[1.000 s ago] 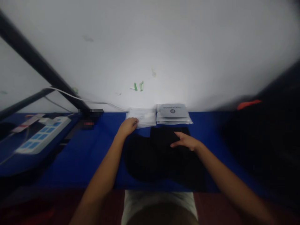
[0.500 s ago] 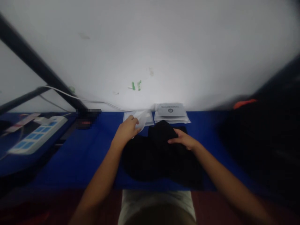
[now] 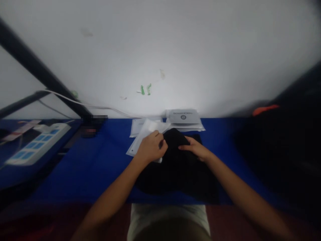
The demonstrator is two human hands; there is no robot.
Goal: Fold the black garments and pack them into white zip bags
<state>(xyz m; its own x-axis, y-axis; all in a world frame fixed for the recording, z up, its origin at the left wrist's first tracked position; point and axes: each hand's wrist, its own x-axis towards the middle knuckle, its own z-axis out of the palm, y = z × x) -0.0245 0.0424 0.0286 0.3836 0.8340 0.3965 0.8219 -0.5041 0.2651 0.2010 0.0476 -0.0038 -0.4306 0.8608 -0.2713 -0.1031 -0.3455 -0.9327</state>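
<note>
My left hand (image 3: 150,147) is closed on a translucent plastic bag (image 3: 139,140), which slants across the front of the black cloth. Its fingers curl inward beside the folded upper part of a black cloth item (image 3: 174,144). With thumb and fingers, my right hand (image 3: 197,148) grips that folded part from the right side. The rest of the black cloth spreads over the blue table covering; its exact kind is too dark to make out. Behind the bag lies another pale plastic packet (image 3: 135,126), partly covered.
Printed plastic packets (image 3: 184,117) are stacked by the white wall. A power strip (image 3: 40,144) with blue sockets lies at the left, and a white cable (image 3: 100,107) runs along the wall. A large dark mass (image 3: 281,160) stands at the right.
My left hand has moved right and nearer to me, drawing the plastic bag off the packet behind it and up to the black cloth. My right hand has stayed on the cloth.
</note>
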